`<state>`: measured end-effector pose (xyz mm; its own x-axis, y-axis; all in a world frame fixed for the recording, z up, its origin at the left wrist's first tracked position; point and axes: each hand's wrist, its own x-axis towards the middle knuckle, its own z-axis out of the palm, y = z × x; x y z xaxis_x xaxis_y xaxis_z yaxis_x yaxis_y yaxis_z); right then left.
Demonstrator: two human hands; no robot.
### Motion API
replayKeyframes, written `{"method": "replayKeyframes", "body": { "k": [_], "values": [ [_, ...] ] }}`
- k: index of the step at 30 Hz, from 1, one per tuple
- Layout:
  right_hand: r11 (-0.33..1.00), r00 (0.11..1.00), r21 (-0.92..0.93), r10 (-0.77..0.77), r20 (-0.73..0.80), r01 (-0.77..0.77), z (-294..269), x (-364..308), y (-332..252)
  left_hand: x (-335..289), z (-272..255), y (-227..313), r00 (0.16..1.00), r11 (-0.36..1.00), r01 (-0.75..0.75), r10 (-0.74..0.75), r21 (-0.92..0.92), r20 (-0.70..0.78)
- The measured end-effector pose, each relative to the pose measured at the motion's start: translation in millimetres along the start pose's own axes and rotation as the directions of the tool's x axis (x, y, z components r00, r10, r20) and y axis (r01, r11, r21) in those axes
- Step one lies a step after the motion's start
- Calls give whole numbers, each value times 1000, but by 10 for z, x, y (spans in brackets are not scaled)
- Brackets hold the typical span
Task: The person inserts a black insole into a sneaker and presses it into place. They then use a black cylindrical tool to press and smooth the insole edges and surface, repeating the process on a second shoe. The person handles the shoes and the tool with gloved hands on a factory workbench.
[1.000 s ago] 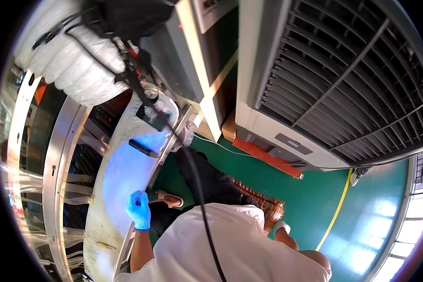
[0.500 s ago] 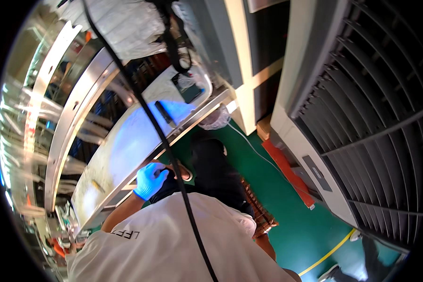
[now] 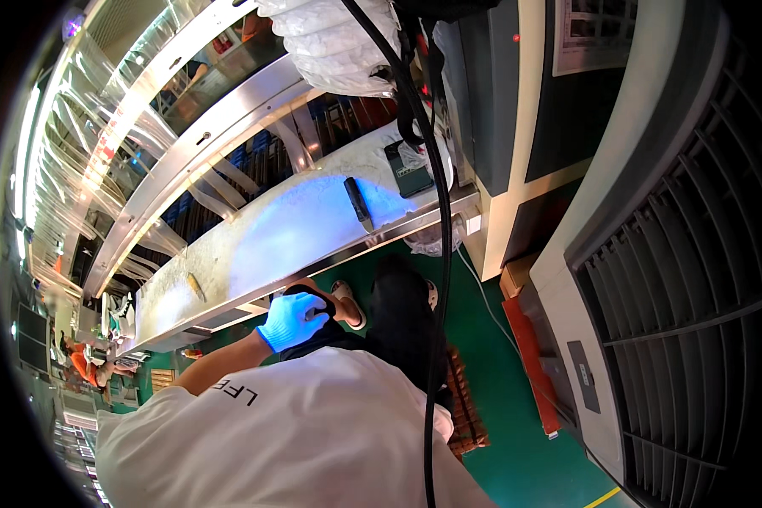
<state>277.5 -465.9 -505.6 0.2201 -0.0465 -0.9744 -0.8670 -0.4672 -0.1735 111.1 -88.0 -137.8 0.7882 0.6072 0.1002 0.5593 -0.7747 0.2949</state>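
My left hand point(image 3: 293, 322), in a glove that looks bright blue under the light, rests on my raised left leg beside the workbench edge. Its fingers are curled against the black trouser leg point(image 3: 309, 343), near the rolled-up hem, with bare skin beyond it. My right hand is out of view, hidden past the white shirt point(image 3: 313, 423). On the pale workbench point(image 3: 216, 284), in a pool of blue light, lies a slim black tool point(image 3: 357, 203) with a greyish tip. Farther left lies a small yellow-handled tool point(image 3: 196, 286).
A dark green flat case point(image 3: 408, 173) lies at the bench's right end. A black cable point(image 3: 442, 279) crosses the view. A white ribbed duct point(image 3: 330, 42) hangs above. Large black slats point(image 3: 677, 279) stand right, near a red bar point(image 3: 531, 364). A brown woven seat point(image 3: 468, 406) shows beneath me.
The view has turned and shifted, so bench and cable appear farther right. My left hand stays at the trouser leg. The feet of another person at lower right have left the view.
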Motion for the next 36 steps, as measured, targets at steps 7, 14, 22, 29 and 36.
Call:
{"method": "replayKeyframes", "body": {
  "k": [7,14,22,29,36],
  "values": [
    [998,1000,-53,-18,-4,17,-49,-25,-215,92,179,-69,999,999,-7,8,-40,34],
    [997,1000,-76,-27,-12,26,-121,-17,-371,161,323,-79,994,998,44,-39,-51,101],
    [997,999,-64,-32,15,33,-209,13,-433,243,410,-66,988,1000,3,-1,-13,154],
    [995,999,-94,-34,-37,30,-689,-129,-462,364,454,-36,990,990,56,-38,-130,135],
    [987,983,-162,-10,-184,-20,-1571,-668,-540,213,723,-258,979,958,128,-80,-258,190]
  ]
}}
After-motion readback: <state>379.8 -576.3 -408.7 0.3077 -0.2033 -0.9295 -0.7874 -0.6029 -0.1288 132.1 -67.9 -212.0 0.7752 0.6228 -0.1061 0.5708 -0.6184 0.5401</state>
